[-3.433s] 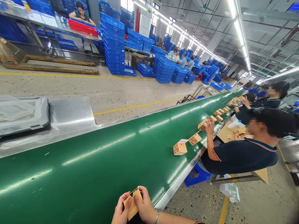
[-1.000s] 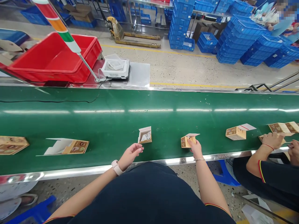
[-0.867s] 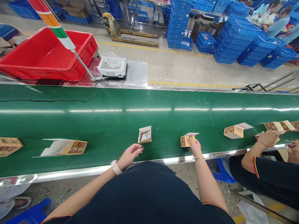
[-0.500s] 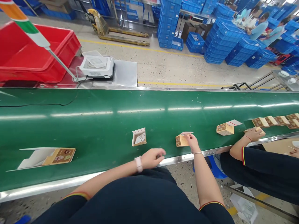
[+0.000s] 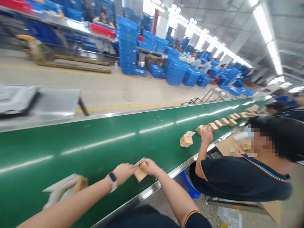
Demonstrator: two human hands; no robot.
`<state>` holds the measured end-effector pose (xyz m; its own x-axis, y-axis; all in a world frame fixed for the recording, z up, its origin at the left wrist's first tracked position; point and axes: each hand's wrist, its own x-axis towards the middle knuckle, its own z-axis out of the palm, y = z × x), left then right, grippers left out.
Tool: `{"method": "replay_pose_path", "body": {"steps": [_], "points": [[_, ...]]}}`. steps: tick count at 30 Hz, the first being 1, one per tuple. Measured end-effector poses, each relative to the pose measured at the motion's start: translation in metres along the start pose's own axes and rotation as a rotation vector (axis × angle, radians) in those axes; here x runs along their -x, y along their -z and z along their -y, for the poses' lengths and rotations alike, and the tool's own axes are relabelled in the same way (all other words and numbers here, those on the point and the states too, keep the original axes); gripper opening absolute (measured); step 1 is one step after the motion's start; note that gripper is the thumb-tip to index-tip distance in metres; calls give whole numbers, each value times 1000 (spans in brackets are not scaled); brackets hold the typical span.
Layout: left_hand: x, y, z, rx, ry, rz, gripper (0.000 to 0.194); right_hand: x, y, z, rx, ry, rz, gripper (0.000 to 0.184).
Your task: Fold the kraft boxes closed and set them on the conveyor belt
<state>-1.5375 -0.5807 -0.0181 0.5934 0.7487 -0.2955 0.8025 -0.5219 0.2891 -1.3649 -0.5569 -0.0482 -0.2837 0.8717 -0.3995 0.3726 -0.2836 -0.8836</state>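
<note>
Both my hands meet over the near edge of the green conveyor belt (image 5: 99,139). A small brown carton (image 5: 140,173) with an open flap is held between them. My right hand (image 5: 148,166) pinches its top. My left hand (image 5: 123,172), with a watch on the wrist, closes on the flap from the left. Another open carton (image 5: 68,188) lies blurred on the belt to my left. The whole picture is smeared by motion.
A co-worker in a dark shirt sits to my right, one hand (image 5: 207,134) on a row of cartons (image 5: 220,122). A lone open carton (image 5: 186,140) lies in front of that row. Stacked blue crates (image 5: 175,71) stand across the aisle. A scale (image 5: 16,98) rests on a steel shelf.
My view has swung to the right along the belt. My left hand has come across to the carton that my right hand held, and both now grip it.
</note>
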Motion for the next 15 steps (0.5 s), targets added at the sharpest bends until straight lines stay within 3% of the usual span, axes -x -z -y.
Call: {"method": "replay_pose_path", "body": {"steps": [3, 9, 15], "points": [[-1, -12, 6, -65, 41, 86, 55, -6, -4, -9, 18, -8, 9, 8], [-4, -14, -18, -89, 99, 270, 60, 3, 0, -31, 58, -12, 32, 9], [-19, -31, -28, -10, 71, 261, 63, 11, 11, -57, 84, -38, -73, 27]]}}
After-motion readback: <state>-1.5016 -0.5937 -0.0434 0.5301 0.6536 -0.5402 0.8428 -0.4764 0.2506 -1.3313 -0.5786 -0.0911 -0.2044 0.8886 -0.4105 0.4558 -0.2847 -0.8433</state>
